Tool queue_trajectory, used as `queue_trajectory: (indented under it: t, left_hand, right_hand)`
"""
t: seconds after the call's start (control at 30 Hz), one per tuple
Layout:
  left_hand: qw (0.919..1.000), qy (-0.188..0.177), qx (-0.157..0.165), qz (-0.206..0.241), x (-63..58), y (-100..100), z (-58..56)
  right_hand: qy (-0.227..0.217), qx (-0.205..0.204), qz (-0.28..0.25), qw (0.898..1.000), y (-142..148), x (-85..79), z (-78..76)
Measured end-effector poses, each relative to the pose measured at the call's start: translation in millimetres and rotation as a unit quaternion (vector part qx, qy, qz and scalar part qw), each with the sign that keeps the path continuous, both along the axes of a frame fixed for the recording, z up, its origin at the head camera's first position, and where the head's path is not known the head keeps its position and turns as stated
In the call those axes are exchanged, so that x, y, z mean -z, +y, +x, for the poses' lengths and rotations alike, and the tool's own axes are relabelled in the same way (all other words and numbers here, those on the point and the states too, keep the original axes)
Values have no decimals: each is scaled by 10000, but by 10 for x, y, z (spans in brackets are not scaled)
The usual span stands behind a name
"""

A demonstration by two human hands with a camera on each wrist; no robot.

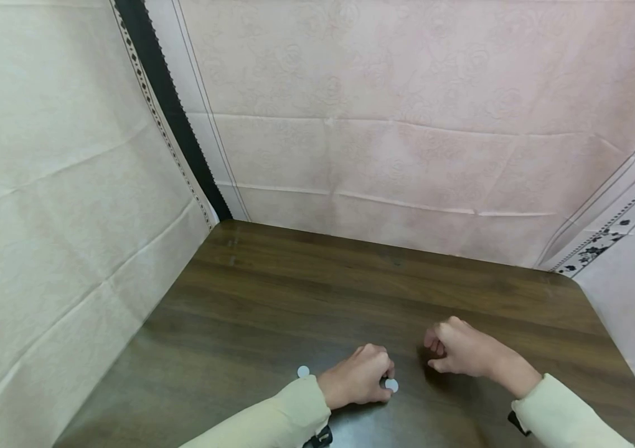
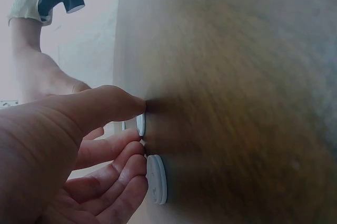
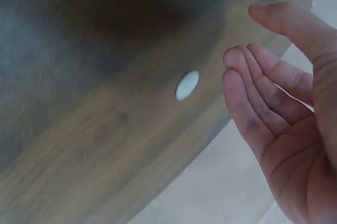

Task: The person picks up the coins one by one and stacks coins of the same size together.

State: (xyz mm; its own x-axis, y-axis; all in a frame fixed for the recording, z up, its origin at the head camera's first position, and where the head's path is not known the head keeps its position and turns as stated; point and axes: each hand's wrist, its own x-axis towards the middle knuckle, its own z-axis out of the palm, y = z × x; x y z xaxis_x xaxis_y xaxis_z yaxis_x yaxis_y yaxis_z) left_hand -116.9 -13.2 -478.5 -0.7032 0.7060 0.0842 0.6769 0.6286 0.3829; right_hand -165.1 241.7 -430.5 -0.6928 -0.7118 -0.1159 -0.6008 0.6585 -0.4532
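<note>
My left hand (image 1: 357, 376) is low over the table, thumb and index finger on either side of a small white disc (image 1: 391, 385) at its edges. In the left wrist view this disc (image 2: 141, 125) shows edge-on between the two fingertips. A thicker-looking white disc (image 2: 157, 179) is close beside the other curled fingers. My right hand (image 1: 463, 351) hovers above the table to the right, fingers loosely bent and holding nothing. In the right wrist view, a white disc (image 3: 187, 85) lies on the wood, apart from the right fingertips (image 3: 234, 58).
Another white disc (image 1: 303, 371) lies by the left sleeve cuff (image 1: 309, 398). The dark wooden table (image 1: 295, 280) has pale patterned cloth (image 1: 396, 124) hanging behind it and along both sides. Each wrist wears a black strap piece (image 1: 320, 437).
</note>
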Motion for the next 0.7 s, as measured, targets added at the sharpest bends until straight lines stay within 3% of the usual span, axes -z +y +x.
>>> queue_trajectory:
  t: [0.33,0.7]
  left_hand:
    - [9998,-168,-60,-6,16,5,0]
    - [9994,-327,-87,-20,-13,5,11]
  right_hand:
    - [652,171,80,9977,159,15,-184]
    - [600,240,142,9978,299,168,-355]
